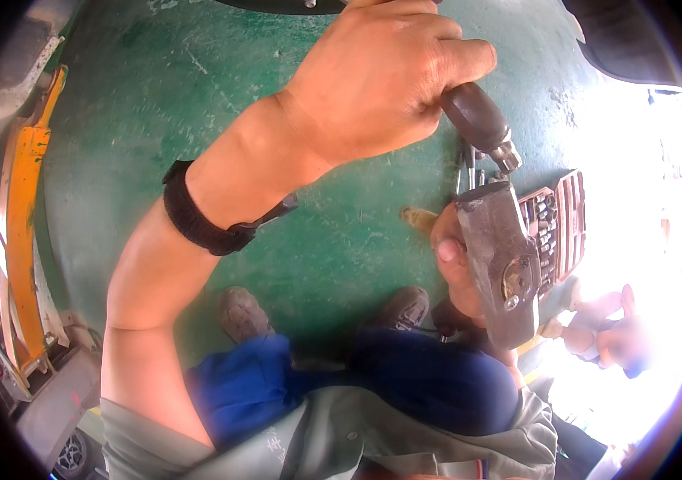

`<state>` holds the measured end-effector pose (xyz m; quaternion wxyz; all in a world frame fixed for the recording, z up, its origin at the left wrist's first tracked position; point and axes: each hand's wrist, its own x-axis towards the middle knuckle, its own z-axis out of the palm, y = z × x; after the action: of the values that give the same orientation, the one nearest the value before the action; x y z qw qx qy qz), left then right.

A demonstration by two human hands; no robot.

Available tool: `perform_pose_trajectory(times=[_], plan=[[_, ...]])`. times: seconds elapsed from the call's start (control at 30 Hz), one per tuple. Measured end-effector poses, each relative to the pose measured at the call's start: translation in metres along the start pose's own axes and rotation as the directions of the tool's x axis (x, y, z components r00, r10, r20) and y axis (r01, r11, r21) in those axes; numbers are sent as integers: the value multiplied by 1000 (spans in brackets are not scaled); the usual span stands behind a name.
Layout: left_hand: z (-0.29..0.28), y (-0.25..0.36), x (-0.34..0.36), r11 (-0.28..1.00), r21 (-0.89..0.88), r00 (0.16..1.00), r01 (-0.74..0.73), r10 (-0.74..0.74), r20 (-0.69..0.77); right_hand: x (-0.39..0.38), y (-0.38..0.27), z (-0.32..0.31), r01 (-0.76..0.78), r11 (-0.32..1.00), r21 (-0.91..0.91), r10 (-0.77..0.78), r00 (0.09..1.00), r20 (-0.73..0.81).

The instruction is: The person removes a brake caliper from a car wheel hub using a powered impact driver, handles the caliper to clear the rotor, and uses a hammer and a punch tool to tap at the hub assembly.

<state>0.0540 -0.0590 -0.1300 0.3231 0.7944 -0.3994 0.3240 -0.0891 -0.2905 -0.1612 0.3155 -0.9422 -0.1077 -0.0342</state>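
My left hand [389,80] is raised at the top, its fingers wrapped round a dark tool [475,116] with a rounded body and a short metal end. The tool's far part is hidden by the hand. Just below that metal end is a heavy steel hammer head [494,268], with the end of a wooden handle showing in its eye. My right hand [454,268] is closed on the hammer, its fingers partly hidden behind the head. The tool's metal end and the head look close together; I cannot tell whether they touch. A black strap [197,216] circles my left forearm.
An open socket set case [571,228] lies on the green floor [341,240], beyond the hammer. An orange metal frame [27,216] stands at the left. Another person [605,332] is at the right, in glare. A dark curved part [629,40] overhangs the upper right.
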Motion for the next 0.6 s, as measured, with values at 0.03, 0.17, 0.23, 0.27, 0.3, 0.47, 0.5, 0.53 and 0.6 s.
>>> perform_pose_trajectory(times=[0.03, 0.17, 0.23, 0.27, 0.3, 0.47, 0.5, 0.53, 0.6], plan=[[0, 1, 0, 1000, -1, 1000, 11, -11, 27, 0, 0, -1, 5, 1000, -25, -5, 1000, 27], [-7, -1, -4, 999, -26, 999, -39, 38, -38, 1, -6, -4, -212, 878, 429, 117, 964, 237], [-4, -3, 5, 999, -22, 999, -41, 41, -10, 1, -9, -12, -381, 602, 702, 204, 923, 327], [-4, -4, 4, 996, -60, 994, -70, 65, -87, 4, -14, -14, -263, 882, 392, 152, 944, 292], [-6, -5, 2, 994, -76, 990, -84, 74, -124, 6, -14, -12, -180, 961, 208, 116, 951, 288], [-11, -3, -2, 999, -16, 999, -37, 38, 24, 7, -8, -8, -123, 984, 127, 83, 955, 283], [-11, -4, -2, 999, -20, 999, -39, 40, 21, 7, -7, -7, -121, 984, 130, 81, 957, 279], [-11, -4, -2, 999, -24, 999, -41, 41, 18, 7, -7, -7, -119, 984, 134, 78, 958, 276], [-13, -5, -3, 998, -51, 999, -44, 44, 7, 8, -8, -6, -110, 986, 127, 70, 955, 288]])
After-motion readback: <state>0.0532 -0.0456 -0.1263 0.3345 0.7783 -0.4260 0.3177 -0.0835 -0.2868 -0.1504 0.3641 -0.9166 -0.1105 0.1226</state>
